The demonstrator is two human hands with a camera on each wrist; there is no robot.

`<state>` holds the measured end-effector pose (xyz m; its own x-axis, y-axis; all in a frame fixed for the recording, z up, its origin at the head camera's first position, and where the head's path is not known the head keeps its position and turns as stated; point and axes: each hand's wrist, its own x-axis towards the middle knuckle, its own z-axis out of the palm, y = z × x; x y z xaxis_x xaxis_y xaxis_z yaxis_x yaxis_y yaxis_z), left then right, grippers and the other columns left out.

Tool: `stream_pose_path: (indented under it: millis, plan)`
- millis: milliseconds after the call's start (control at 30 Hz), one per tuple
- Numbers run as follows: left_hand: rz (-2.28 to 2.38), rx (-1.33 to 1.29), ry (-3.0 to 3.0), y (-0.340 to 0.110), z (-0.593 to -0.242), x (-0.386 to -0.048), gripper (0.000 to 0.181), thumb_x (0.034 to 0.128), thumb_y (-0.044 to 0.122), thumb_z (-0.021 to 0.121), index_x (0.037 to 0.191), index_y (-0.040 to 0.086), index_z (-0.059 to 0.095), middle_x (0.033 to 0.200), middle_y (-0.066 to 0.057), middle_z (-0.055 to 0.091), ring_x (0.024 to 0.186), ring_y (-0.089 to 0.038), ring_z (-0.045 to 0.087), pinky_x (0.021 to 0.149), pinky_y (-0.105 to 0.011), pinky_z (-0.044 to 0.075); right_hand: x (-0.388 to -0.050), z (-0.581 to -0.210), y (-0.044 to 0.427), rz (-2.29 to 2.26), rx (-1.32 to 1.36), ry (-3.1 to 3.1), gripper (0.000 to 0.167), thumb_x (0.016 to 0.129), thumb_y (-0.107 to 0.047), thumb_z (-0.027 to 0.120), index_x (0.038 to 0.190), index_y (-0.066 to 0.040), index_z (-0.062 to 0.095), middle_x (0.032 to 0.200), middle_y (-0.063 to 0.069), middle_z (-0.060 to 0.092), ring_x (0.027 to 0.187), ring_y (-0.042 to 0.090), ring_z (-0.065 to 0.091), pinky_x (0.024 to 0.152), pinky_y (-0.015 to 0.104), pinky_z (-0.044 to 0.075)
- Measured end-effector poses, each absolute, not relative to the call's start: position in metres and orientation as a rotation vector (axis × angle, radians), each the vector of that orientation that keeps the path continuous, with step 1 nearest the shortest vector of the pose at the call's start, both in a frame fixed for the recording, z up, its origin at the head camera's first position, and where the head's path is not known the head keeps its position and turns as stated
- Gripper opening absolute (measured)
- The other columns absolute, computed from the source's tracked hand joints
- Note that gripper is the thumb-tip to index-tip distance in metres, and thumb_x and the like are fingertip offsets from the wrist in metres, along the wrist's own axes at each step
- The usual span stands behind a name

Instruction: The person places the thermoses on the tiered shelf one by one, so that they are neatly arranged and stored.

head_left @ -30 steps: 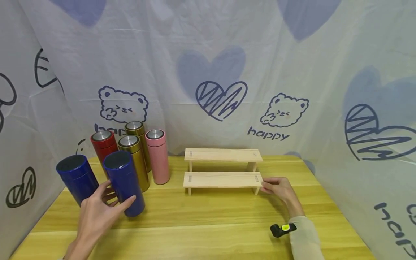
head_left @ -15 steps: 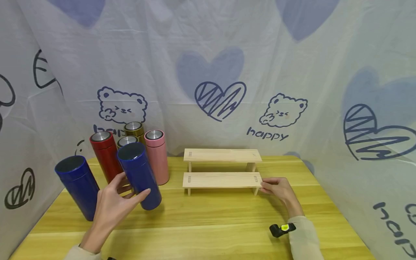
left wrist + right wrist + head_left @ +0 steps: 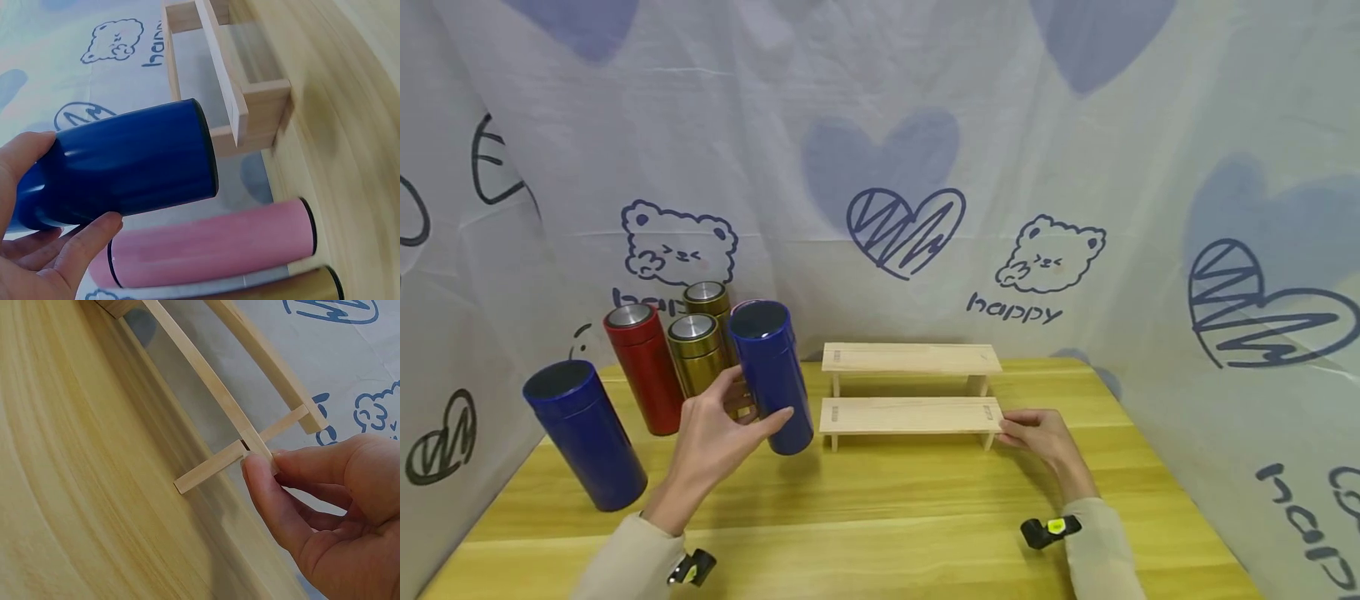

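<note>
My left hand (image 3: 718,429) grips a blue thermos bottle (image 3: 772,379) round its side, thumb in front and fingers behind. In the left wrist view the held bottle (image 3: 131,165) hangs off the table, with its dark-rimmed base towards the wooden rack. A two-tier pale wooden rack (image 3: 913,415) stands right of it. With thumb and fingers, my right hand (image 3: 1043,439) pinches the right end of the rack's lower board. The right wrist view shows this pinch on the board end (image 3: 259,445) close up. Behind the held bottle, a pink bottle (image 3: 212,250) is mostly hidden in the head view.
Another blue bottle (image 3: 587,437) stands at the front left. Behind it are a red bottle (image 3: 646,367) and two gold bottles, one gold bottle (image 3: 698,358) in front of the other (image 3: 707,293). A patterned curtain (image 3: 880,167) encloses the wood-grain table (image 3: 880,525).
My left hand has carried the blue bottle rightwards and away from me, past the gold bottle and in front of the pink one. The right hand keeps its place on the rack.
</note>
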<state>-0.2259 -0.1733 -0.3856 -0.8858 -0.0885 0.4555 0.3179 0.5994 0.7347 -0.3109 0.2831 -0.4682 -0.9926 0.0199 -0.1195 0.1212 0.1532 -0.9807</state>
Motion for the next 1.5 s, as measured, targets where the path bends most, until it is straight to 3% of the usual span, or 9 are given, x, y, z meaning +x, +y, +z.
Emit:
stream_pose_path:
  millis: [600, 900, 1500]
  plan:
    - [-1.380, -0.351, -2.349, -0.127, -0.373, -0.264, 0.078, 0.0774, 0.028, 0.092, 0.143, 0.004, 0.056, 0.124, -0.023, 0.073, 0.103, -0.037, 0.077, 0.086, -0.048, 0.064, -0.310, -0.469, 0.288, -1.967, 0.170, 2.361, 0.040, 0.097, 0.007, 0.063, 0.133, 0.023, 0.054, 0.112, 0.021, 0.073, 0.078, 0.009, 0.075, 0.076, 0.023, 0.064]
    - [-1.311, -0.398, -2.362, -0.110, -0.362, -0.278, 0.077, 0.0774, 0.030, 0.092, 0.140, 0.002, 0.058, 0.122, -0.022, 0.074, 0.101, -0.036, 0.078, 0.085, -0.049, 0.065, -0.312, -0.470, 0.284, -1.972, 0.162, 2.359, 0.041, 0.097, 0.007, 0.063, 0.133, 0.023, 0.054, 0.123, 0.034, 0.066, 0.079, 0.010, 0.076, 0.076, 0.024, 0.065]
    - [-1.373, -0.460, -2.348, -0.076, -0.350, -0.310, 0.079, 0.0773, 0.032, 0.091, 0.142, 0.002, 0.057, 0.122, -0.022, 0.074, 0.101, -0.035, 0.077, 0.087, -0.046, 0.065, -0.313, -0.470, 0.283, -1.965, 0.193, 2.370, 0.038, 0.097, 0.008, 0.062, 0.132, 0.022, 0.056, 0.111, 0.022, 0.072, 0.076, 0.009, 0.075, 0.075, 0.023, 0.064]
